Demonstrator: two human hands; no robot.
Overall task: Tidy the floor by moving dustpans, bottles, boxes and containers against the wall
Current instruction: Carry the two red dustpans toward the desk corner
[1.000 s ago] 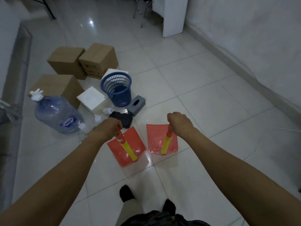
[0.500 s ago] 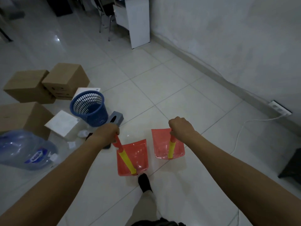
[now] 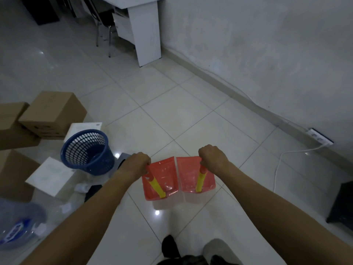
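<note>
The step in hand is carrying the first items over. The left hand (image 3: pixel 138 165) has its fingers curled tight round the handle top of one translucent red plastic dustpan with a yellow-and-red handle (image 3: pixel 162 180). The right hand (image 3: pixel 212 158) grips the twin red dustpan (image 3: pixel 189 175) the same way. Both pans hang side by side above the middle of the white tiled floor (image 3: pixel 172 111), well apart from the grey-white wall (image 3: pixel 267 54) along its right edge. Next, I judge, comes a few steps to the skirting, then setting both pans down against it, clear of the white socket strip (image 3: pixel 320 139). Since half a second ago the view has swung further toward the wall. The pans have closed up until they nearly touch, and the blue perforated plastic basket (image 3: pixel 87 152) and brown cardboard boxes (image 3: pixel 51 115) have slid toward the left.
</note>
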